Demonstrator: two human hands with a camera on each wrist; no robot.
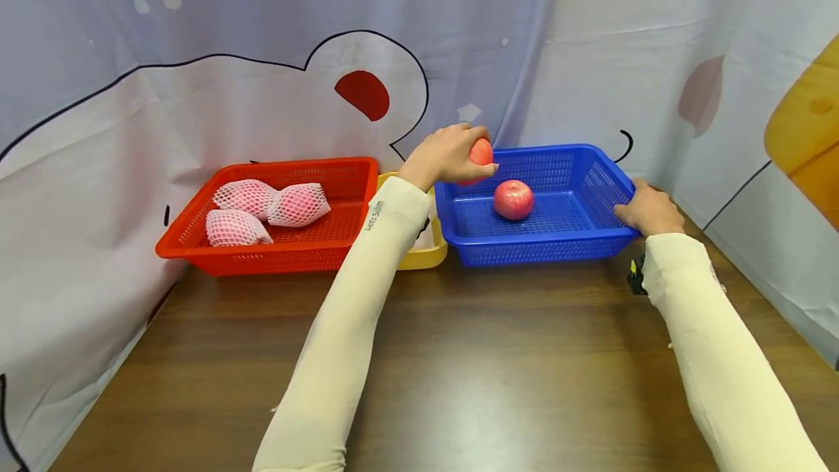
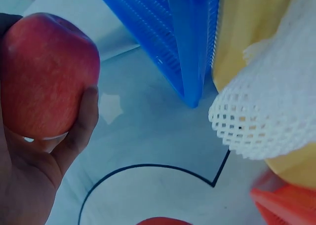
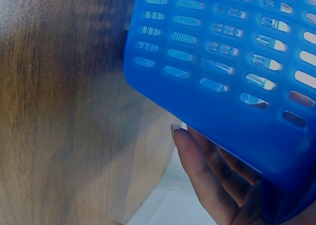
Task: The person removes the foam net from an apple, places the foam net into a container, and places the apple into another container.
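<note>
Cartoon-print curtain (image 1: 262,115) behind and beside brown wood-grain table (image 1: 511,363).

Pale printed cloth (image 1: 262,6) hangs behind and beside a brown wood-grain table (image 1: 498,370).

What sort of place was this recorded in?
Probably an improvised tabletop recording corner: a cartoon-printed curtain hangs behind and beside a wood-grain table, where a red basket and a blue basket with an apple inside stand. The wider room isn't visible.

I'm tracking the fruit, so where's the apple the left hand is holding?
In the head view, the apple is just right of centre, in the left hand, by the left end of the blue basket.
</note>
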